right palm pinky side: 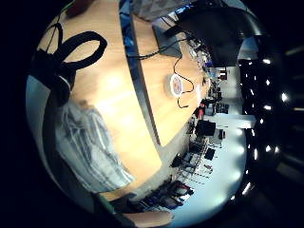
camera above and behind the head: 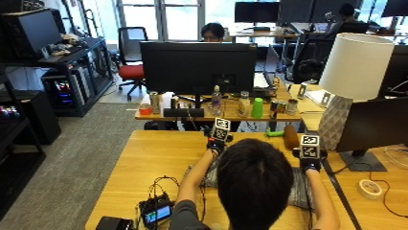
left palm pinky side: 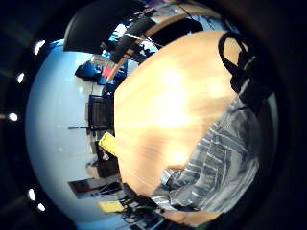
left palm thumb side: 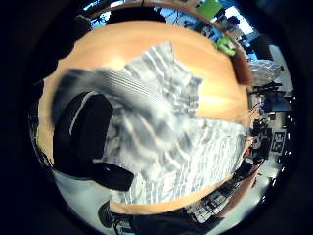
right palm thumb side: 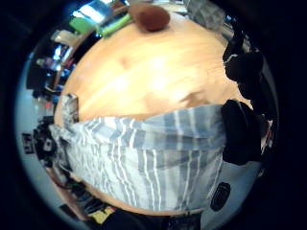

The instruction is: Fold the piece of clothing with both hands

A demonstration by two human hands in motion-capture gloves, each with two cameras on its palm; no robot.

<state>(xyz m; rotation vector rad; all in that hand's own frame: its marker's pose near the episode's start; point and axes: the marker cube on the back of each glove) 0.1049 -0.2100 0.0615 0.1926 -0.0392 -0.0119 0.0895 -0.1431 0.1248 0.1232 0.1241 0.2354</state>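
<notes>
Blocking most of the outside view, the person's head [camera above and behind the head: 258, 184] hides nearly all of the shirt [camera above and behind the head: 300, 191], of which only narrow striped strips are seen at either side. A roll of tape [camera above and behind the head: 368, 189] lies to the right, a small screen device [camera above and behind the head: 157, 212] at the near left edge, and a brown object [camera above and behind the head: 290, 136] beside a green one [camera above and behind the head: 274, 133] at the far edge. Beyond, a monitor [camera above and behind the head: 198, 67] and a white lamp [camera above and behind the head: 354, 67] are seen on neighbouring desks.

The shirt is spread flat on the table [camera above and behind the head: 159, 158], grey with white stripes, its long axis running from left to right across the person, as the right thumb side palm view [right palm thumb side: 144, 158] shows. The far edge is held at both ends: the left hand [camera above and behind the head: 215, 145] has cloth gathered under curled fingers [left palm thumb side: 80, 137], and the right hand [camera above and behind the head: 310, 164] is closed on the hem, fingers [right palm thumb side: 240, 129] wrapped over it.

The table is of pale wood, and an office with grey carpet [camera above and behind the head: 70, 143], chairs and screens is seen around it.
</notes>
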